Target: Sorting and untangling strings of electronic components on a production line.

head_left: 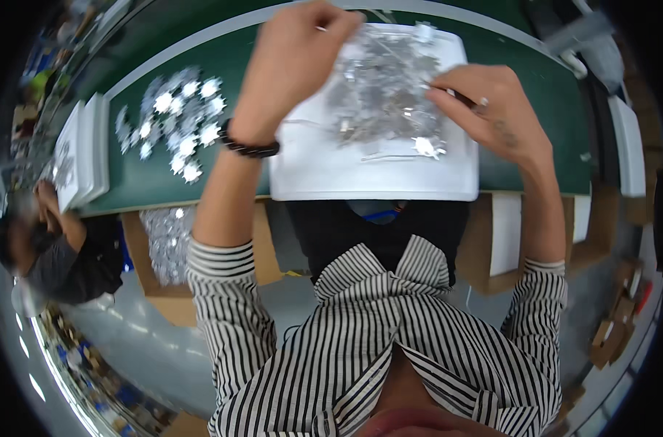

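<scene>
A white tray [360, 178] lies on the green table [244, 51] in front of me, holding a heap of small shiny metal parts [386, 91]. My left hand [291, 62] hovers over the tray's far left side, fingers pinched together on what looks like a small part at the tips. My right hand [491, 109] rests at the heap's right edge, its fingertips pinched on a thin metal piece. A dark beaded bracelet [250, 148] circles my left wrist.
A loose pile of shiny metal parts [175, 120] lies on the green table to the left. A stack of white trays [84, 149] stands at the far left. Another person [51, 247] sits at the left. A cardboard box with more parts [164, 244] sits below the table.
</scene>
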`<state>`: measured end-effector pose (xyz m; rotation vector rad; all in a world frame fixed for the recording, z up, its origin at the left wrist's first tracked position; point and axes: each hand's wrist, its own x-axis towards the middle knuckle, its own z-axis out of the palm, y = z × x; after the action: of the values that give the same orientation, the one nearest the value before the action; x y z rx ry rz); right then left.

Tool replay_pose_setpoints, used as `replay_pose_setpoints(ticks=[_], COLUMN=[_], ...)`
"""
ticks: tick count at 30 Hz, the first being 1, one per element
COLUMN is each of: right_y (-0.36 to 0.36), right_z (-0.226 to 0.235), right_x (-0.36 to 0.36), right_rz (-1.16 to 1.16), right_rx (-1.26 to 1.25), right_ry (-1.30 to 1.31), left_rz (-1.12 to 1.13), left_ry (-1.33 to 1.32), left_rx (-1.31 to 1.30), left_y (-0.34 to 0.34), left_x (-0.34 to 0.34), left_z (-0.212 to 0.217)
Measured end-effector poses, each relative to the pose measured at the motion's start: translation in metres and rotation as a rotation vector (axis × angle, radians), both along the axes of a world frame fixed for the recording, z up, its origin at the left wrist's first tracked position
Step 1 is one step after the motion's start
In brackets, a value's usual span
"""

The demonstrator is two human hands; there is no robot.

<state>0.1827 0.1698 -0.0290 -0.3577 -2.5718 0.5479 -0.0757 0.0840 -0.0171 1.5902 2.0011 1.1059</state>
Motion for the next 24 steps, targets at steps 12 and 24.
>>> replay_pose_setpoints(ticks=[12,24], right_y=[0.007,0.008], right_z=[-0.027,-0.016], right_x=[-0.022,-0.023], right_rz=[-0.141,-0.221], right_rx=[-0.734,-1.02], right_ry=[0.425,0.537], left_rz=[0.435,0.445], left_ry=[0.672,0.281], left_rx=[-0.132,-0.181], left_y=[-0.103,-0.092], left_x=[-0.123,-0.112], left_z=[-0.06,-0.049])
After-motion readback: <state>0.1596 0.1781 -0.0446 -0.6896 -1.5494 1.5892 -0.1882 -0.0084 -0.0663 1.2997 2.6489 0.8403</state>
